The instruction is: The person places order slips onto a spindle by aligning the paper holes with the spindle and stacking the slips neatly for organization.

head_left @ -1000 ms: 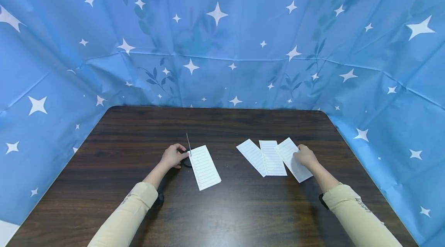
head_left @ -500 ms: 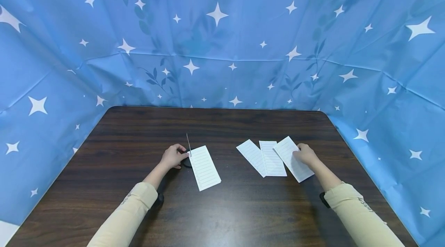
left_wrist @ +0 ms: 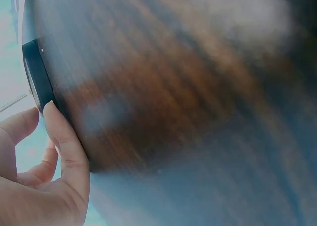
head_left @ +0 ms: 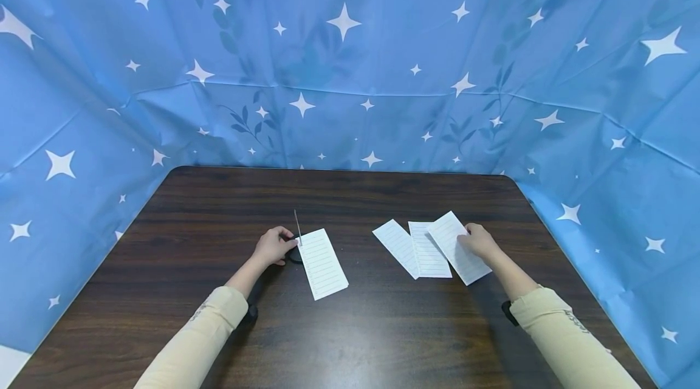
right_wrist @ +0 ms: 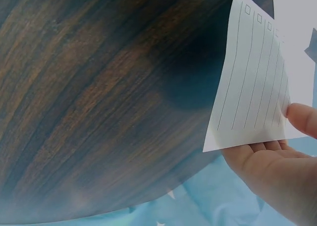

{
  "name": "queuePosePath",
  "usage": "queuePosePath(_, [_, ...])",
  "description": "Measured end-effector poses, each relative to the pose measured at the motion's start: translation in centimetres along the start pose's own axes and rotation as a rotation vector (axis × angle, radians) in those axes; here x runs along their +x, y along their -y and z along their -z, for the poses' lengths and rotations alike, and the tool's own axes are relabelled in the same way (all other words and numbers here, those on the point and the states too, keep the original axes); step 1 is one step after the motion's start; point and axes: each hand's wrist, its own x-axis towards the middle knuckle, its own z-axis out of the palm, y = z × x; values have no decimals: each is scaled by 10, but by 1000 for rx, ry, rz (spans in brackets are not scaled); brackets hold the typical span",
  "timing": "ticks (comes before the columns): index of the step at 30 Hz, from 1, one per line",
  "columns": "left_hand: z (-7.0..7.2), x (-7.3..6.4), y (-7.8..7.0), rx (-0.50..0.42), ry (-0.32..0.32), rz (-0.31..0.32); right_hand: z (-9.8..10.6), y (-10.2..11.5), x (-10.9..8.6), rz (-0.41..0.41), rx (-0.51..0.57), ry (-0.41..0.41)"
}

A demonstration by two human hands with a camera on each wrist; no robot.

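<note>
Here, lined slip [head_left: 457, 250] over dark wood-grain table [head_left: 350, 197]; starry blue cloth [head_left: 361, 67] behind.

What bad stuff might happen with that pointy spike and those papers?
The thin spike sticks up beside the left hand, so a finger might get poked. The lined sheet in the right hand covers a corner of the middle sheet in the head view, so moving it might knock that one crooked.

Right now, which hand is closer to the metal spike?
The left hand: it grips the black base under the spike; the right hand is farther right, holding a paper.
</note>
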Motion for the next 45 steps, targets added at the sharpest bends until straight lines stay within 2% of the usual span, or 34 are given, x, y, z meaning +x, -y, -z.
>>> queuePosePath(12, [2,-2,-2,12,1,-10,-4,14,0,79,29,-17])
queuePosePath(29, [6,-8,-4,-22,56,-26,-13,47,-5,115,64,-29])
queuePosePath(39, [7,-10,-2,-2,37,-46,-23,67,-5,160,120,-78])
queuePosePath(45, [7,-11,-2,-1,29,-45,-29,79,-4,179,166,-65])
